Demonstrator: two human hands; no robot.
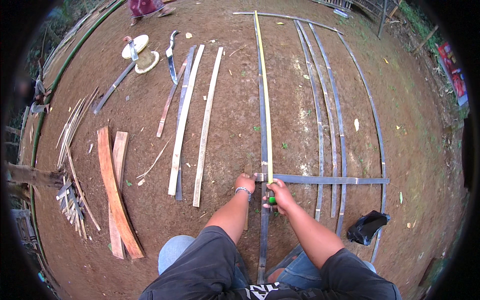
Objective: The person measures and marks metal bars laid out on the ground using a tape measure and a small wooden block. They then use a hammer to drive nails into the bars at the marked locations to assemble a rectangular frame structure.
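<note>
Low in the middle, my right hand (281, 196) is closed round a tape measure (272, 200) with a green patch on its case. Its yellow blade (265, 100) runs away from me along a long dark bamboo strip (263, 130) to the far end of the layout. My left hand (245, 183) pinches the left end of a dark cross strip (325, 179), beside the long strip. That cross strip reaches right over several thinner lengthwise bamboo strips (341, 140). A far cross strip (295, 18) touches their upper ends.
Left of me lie pale wood strips (186, 120), crossed brown planks (117, 195) and a bundle of thin sticks (75, 125). A long knife (171, 60) and a cleaver (132, 49) lie farther off. A black plastic bag (368, 227) sits at right. Another person (145, 7) stands at the far left.
</note>
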